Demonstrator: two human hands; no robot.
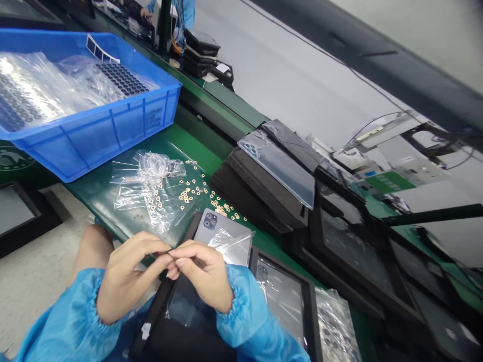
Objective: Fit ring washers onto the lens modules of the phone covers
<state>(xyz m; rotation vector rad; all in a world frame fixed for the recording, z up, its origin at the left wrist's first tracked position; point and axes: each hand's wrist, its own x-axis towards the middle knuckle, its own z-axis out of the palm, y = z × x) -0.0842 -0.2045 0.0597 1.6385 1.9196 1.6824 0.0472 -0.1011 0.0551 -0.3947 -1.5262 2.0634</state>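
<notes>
As the left hand [130,269] and right hand [206,271] meet at the fingertips, both pinched narrow, they hold a thin dark piece [171,255], sliver-like, its full outline hidden by the fingers. It is near a smooth grey panel [227,223] with a camera cluster and scattered gold-coloured rings [187,192].
</notes>
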